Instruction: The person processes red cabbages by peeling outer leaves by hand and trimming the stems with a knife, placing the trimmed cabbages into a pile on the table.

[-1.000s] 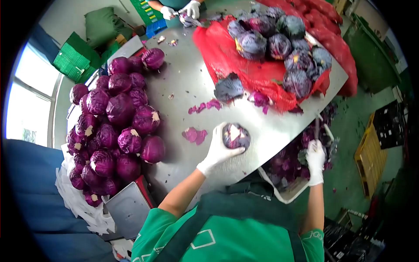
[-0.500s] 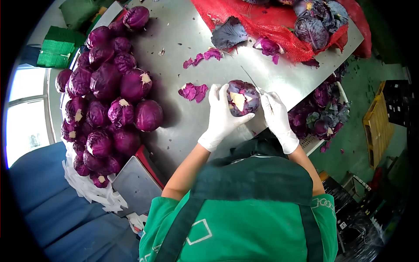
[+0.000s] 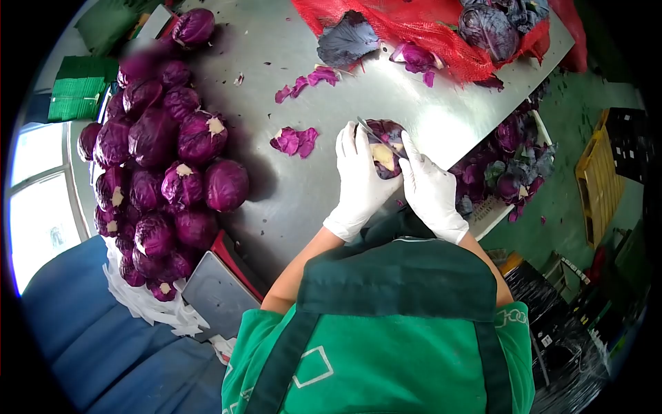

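White gloves cover both hands. My left hand (image 3: 358, 172) is closed round the left side of a red cabbage (image 3: 390, 131), whose pale cut stem end faces up. My right hand (image 3: 429, 185) grips a thin knife (image 3: 378, 136), its blade lying across the top of the cabbage; the handle is hidden in the glove. Loose purple leaf pieces (image 3: 295, 141) lie on the metal table (image 3: 276, 196) left of my hands. A large heap of red cabbages (image 3: 157, 135) sits on the table's left side, several with pale cut stems showing.
A red mesh sack (image 3: 441, 41) holding dark-leaved cabbages (image 3: 488, 32) lies at the far side, near a loose outer leaf (image 3: 348, 38). Beyond the table's right edge stands a white crate (image 3: 493, 215) of leaves and cabbage. A yellow pallet (image 3: 597, 179) is farther right.
My right hand has moved in to the cabbage, and the knife blade has swung from beyond its upper right to across its top. The view has shifted slightly.
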`<state>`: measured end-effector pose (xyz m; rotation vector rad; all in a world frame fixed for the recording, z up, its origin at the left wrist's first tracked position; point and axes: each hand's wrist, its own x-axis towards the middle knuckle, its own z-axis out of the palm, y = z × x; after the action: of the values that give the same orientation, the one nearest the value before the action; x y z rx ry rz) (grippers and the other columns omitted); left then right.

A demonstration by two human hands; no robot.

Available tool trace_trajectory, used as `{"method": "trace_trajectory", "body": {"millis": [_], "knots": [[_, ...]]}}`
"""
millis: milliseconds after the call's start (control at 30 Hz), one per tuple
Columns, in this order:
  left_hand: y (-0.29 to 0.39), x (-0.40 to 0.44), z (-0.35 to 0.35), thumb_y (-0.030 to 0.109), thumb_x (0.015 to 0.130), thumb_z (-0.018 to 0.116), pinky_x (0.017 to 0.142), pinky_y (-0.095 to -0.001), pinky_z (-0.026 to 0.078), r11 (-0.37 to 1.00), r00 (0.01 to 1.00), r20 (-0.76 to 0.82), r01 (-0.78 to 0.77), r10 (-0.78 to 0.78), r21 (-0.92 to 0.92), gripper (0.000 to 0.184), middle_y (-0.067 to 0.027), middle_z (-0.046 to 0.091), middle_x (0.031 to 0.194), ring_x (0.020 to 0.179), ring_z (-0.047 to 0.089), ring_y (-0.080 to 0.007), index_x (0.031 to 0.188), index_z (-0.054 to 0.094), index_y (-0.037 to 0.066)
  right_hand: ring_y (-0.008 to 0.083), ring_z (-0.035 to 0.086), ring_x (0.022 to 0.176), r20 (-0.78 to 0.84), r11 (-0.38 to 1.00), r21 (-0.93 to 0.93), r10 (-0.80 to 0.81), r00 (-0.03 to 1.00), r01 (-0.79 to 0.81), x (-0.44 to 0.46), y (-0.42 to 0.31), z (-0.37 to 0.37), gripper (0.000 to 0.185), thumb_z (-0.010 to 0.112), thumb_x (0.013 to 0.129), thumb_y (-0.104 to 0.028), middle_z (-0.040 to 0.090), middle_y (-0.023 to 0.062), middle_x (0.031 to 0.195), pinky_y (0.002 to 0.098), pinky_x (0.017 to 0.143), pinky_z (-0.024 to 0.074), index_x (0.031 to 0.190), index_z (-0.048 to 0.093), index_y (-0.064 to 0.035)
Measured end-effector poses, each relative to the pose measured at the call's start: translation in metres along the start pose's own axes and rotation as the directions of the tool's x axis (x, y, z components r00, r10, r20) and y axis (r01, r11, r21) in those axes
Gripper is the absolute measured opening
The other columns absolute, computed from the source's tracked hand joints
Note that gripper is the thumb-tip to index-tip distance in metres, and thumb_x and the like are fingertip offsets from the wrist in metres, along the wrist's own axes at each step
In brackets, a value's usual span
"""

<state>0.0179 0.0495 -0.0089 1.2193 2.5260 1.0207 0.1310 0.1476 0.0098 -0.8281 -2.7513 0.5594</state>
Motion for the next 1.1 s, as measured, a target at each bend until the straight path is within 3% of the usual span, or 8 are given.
{"method": "trace_trajectory", "body": {"millis": [333,567,733,867,967,1000,1033,1100], "knots": [[0.015,0.004,0.006,0.028,0.064,0.084,0.111,-0.0549,0.026,0.999,0.999,-0.040,0.035,-0.034,0.013,0.102,-0.0307,0.033,0.143,0.136,0.029,-0.0482,0.143,0.030,-0.007,0.0251,0.065,0.057,-0.145,0.996,0.013,0.087,0.986,-0.086,0.004,0.007,0.011,0.042,0.057,0.097,-0.028,0.062,0.0077,0.067,0.0367,0.051,0.0522,0.138,0.053,-0.0225],[0.016,-0.009,0.005,0.024,0.062,0.088,0.113,-0.0506,0.027,0.998,0.999,-0.001,-0.032,0.033,0.049,0.108,-0.0280,0.029,0.143,0.136,0.028,-0.0451,0.144,0.025,-0.004,0.0406,0.066,0.084,-0.059,0.907,0.190,0.393,0.918,-0.376,0.032,0.083,0.041,0.039,0.043,0.102,-0.040,0.070,0.0170,0.098,0.0446,0.072,0.0534,0.115,0.066,-0.0124],[0.003,-0.012,-0.002,0.024,0.061,0.092,0.110,-0.0456,0.034,0.980,0.990,-0.065,0.116,-0.128,-0.163,0.112,-0.0258,0.030,0.142,0.132,0.036,-0.0402,0.146,0.024,-0.001,0.0050,0.043,0.048,0.256,0.342,0.824,0.489,0.834,-0.453,0.048,0.074,0.047,0.032,0.051,0.103,-0.035,0.053,-0.0039,0.063,0.0211,0.045,0.0351,0.109,0.066,-0.0071],[0.004,-0.016,0.000,0.028,0.059,0.093,0.109,-0.0467,0.036,0.972,0.989,-0.063,0.121,-0.136,-0.202,0.115,-0.0249,0.029,0.142,0.130,0.037,-0.0411,0.148,0.025,0.001,0.0097,0.050,0.051,0.196,0.377,0.803,0.563,0.803,-0.461,0.038,0.103,0.088,0.035,0.054,0.102,-0.033,0.057,-0.0004,0.065,0.0244,0.048,0.0419,0.120,0.063,-0.0047],[0.007,-0.011,-0.007,0.030,0.059,0.091,0.110,-0.0515,0.034,0.967,0.978,-0.011,0.203,-0.207,-0.153,0.112,-0.0282,0.024,0.147,0.134,0.031,-0.0469,0.149,0.028,0.010,0.0252,0.066,0.080,-0.025,0.830,0.493,0.314,0.949,-0.262,0.032,0.023,0.017,0.069,0.068,0.091,-0.037,0.065,0.0166,0.087,0.0363,0.076,0.0528,0.145,0.041,-0.0038],[0.004,-0.011,-0.005,0.029,0.059,0.091,0.110,-0.0519,0.034,0.959,0.974,-0.009,0.219,-0.224,-0.181,0.110,-0.0286,0.023,0.147,0.134,0.030,-0.0477,0.149,0.031,0.014,0.0280,0.067,0.081,0.224,0.844,0.381,0.312,0.923,-0.378,0.034,-0.007,-0.018,0.073,0.070,0.088,-0.040,0.067,0.0188,0.089,0.0356,0.076,0.0529,0.146,0.041,-0.0067],[0.002,-0.012,-0.001,0.029,0.059,0.091,0.110,-0.0519,0.034,0.959,0.974,-0.014,0.221,-0.227,-0.176,0.110,-0.0286,0.023,0.147,0.134,0.030,-0.0477,0.149,0.031,0.014,0.0239,0.065,0.070,-0.138,0.962,0.273,0.021,0.990,0.018,0.027,-0.008,0.003,0.066,0.072,0.086,-0.035,0.066,0.0174,0.085,0.0373,0.067,0.0526,0.139,0.047,-0.0028],[-0.002,-0.012,0.000,0.028,0.058,0.091,0.110,-0.0515,0.034,0.977,0.986,-0.043,0.154,-0.162,-0.149,0.109,-0.0285,0.023,0.148,0.134,0.029,-0.0478,0.149,0.032,0.013,0.0243,0.064,0.065,0.085,0.890,0.401,0.199,0.976,-0.217,0.023,-0.007,0.002,0.049,0.071,0.087,-0.031,0.066,0.0148,0.081,0.0359,0.065,0.0534,0.126,0.058,-0.0044]]}}
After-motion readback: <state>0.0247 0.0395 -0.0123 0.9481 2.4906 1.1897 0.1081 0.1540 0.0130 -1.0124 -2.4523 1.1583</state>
